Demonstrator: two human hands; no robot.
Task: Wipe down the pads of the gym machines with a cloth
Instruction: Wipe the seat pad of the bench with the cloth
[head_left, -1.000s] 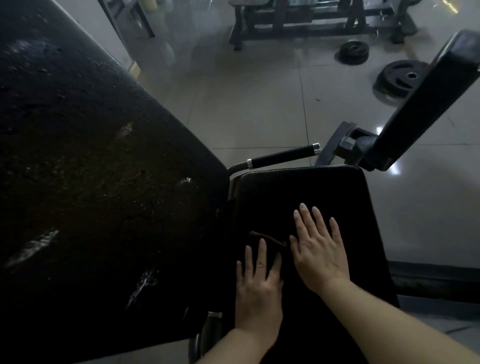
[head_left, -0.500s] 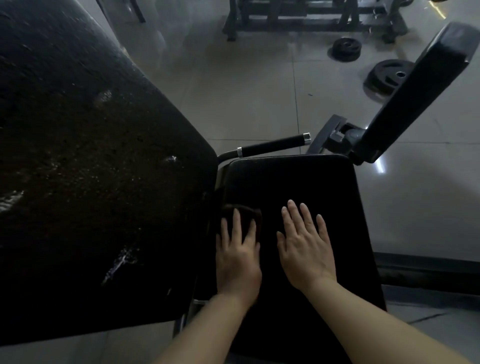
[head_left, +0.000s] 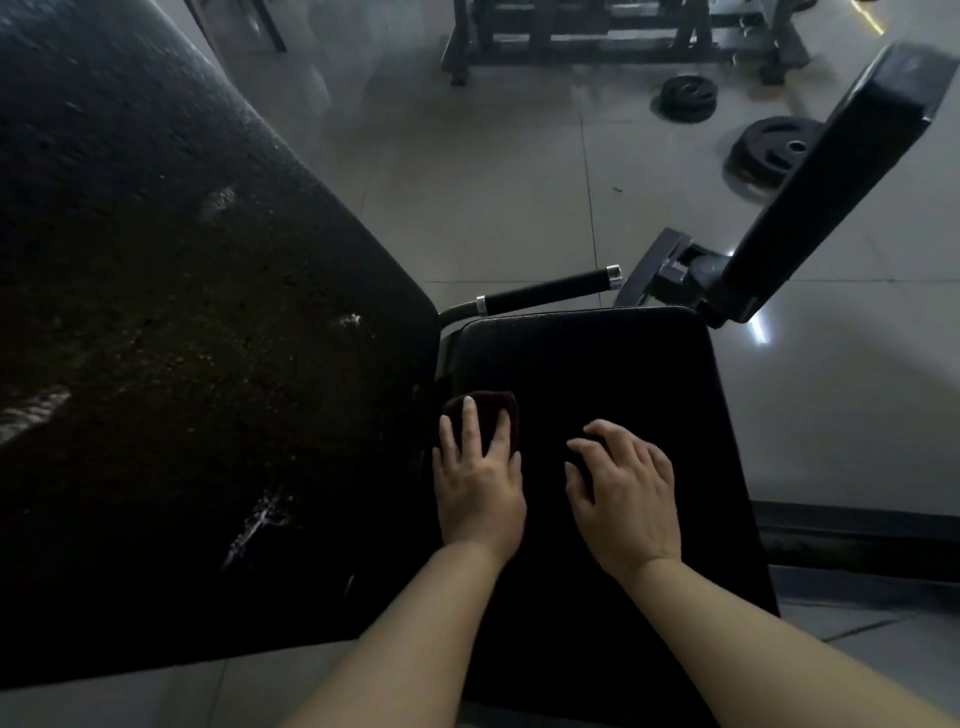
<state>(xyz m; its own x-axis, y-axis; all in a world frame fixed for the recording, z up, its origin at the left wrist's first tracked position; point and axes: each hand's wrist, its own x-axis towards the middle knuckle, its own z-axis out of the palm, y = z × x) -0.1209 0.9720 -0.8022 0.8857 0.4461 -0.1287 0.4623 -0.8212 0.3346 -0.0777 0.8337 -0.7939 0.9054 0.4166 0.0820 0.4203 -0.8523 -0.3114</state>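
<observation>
A black seat pad (head_left: 597, 374) of a gym machine lies flat below me. A small dark brown cloth (head_left: 491, 408) sits near the pad's left edge, pressed flat under the fingers of my left hand (head_left: 478, 483). To its right, my right hand (head_left: 623, 493) rests on the pad with its fingers curled and arched, holding nothing. A large worn black back pad (head_left: 182, 338) slants up on the left, with scuffed white patches. Another black pad (head_left: 841, 176) on an arm angles up at the upper right.
A black grip handle (head_left: 550, 293) with metal end caps sticks out behind the seat pad. Two weight plates (head_left: 774, 148) lie on the grey tiled floor beyond. A dark metal rack (head_left: 597, 36) stands at the back.
My left hand slid the cloth left, from the pad's middle to its left edge. My right hand changed from flat with straight fingers to curled and arched.
</observation>
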